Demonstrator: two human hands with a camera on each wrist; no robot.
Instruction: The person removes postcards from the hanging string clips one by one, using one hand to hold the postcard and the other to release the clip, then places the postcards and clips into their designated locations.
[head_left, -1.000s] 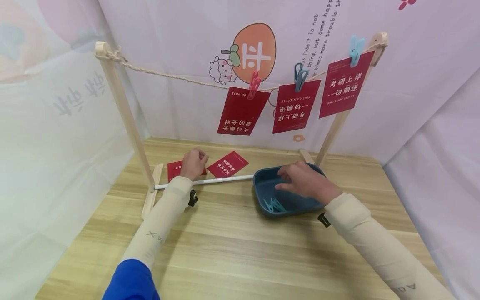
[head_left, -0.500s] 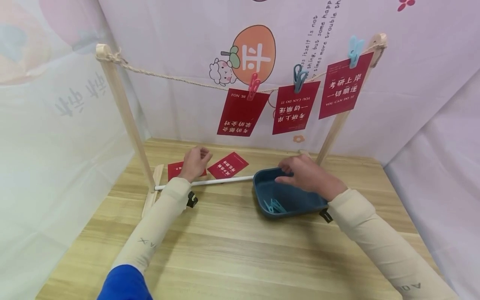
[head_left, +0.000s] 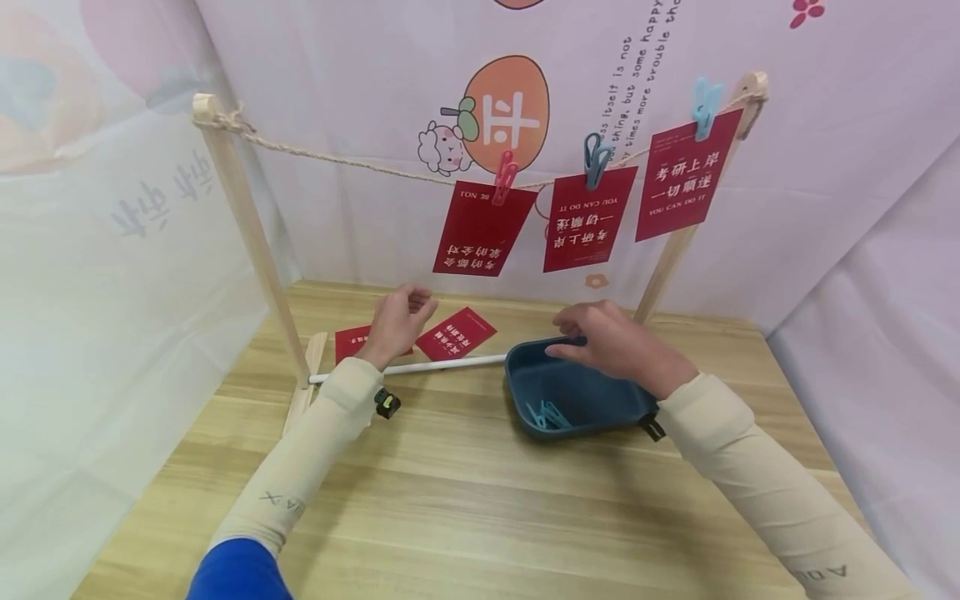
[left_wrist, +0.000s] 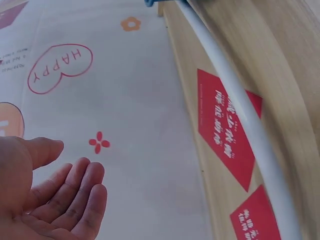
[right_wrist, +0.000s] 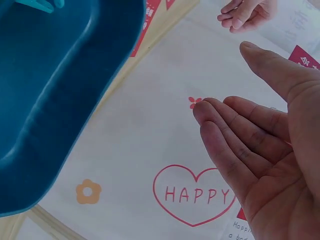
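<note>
My left hand hovers over the left red card, which it partly covers; a second red card lies just right of it. In the left wrist view the fingers are loosely bent around nothing. Above the back of the blue tray is my right hand, and the right wrist view shows its palm empty, thumb apart. Light blue clips lie in the tray. From the string hang three red cards, held by a pink clip, a dark blue clip and a light blue clip.
Wooden posts stand at left and right, with the twine strung between them. A white rod runs low across the table, behind which hangs a printed cloth.
My left hand has risen slightly and moved right, off part of the left card. My right hand has lifted up from over the tray. The hanging cards keep their places on the string.
</note>
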